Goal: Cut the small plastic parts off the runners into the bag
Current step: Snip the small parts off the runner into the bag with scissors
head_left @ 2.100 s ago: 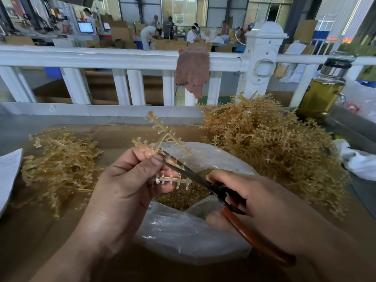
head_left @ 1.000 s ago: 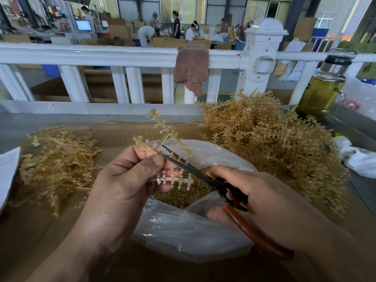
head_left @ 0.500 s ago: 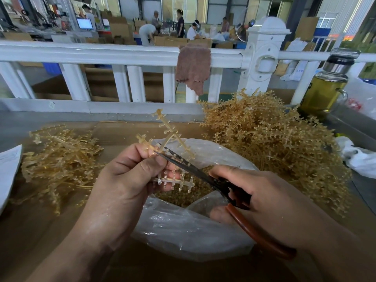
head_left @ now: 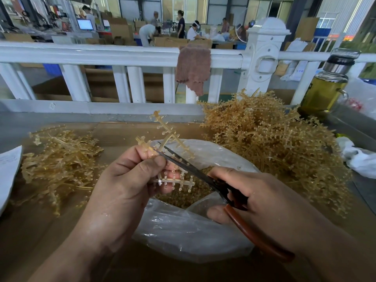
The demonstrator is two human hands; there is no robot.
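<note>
Now, spent-looking pile [head_left: 59, 159] lying at left, out of way. Left hand [head_left: 122, 184] pinching runner [head_left: 166, 139] right over bag [head_left: 183, 231] — so cut parts [head_left: 183, 198] can drop inside. Scissors [head_left: 191, 169] crossing branch beside thumb, right hand [head_left: 264, 198] gripping handles. Uncut heap [head_left: 274, 143] sitting at right — near, probably for easy reaching.

Bench layout. Near centre, the bag [head_left: 189, 237] sits on the table [head_left: 122, 129] with cut parts [head_left: 183, 198] inside it. Above its mouth the left hand [head_left: 122, 190] holds a runner [head_left: 175, 181]; the scissors [head_left: 189, 165], held in the right hand [head_left: 264, 196], reach it from the right. Left of the bag lies the smaller heap [head_left: 59, 159], with a paper sheet [head_left: 8, 171] at the far-left edge. Right of the bag and farther back lies the larger heap [head_left: 274, 143], with a bottle [head_left: 325, 84] behind it. Behind the table runs a railing [head_left: 101, 53], a cloth [head_left: 193, 66] hung over it
</note>
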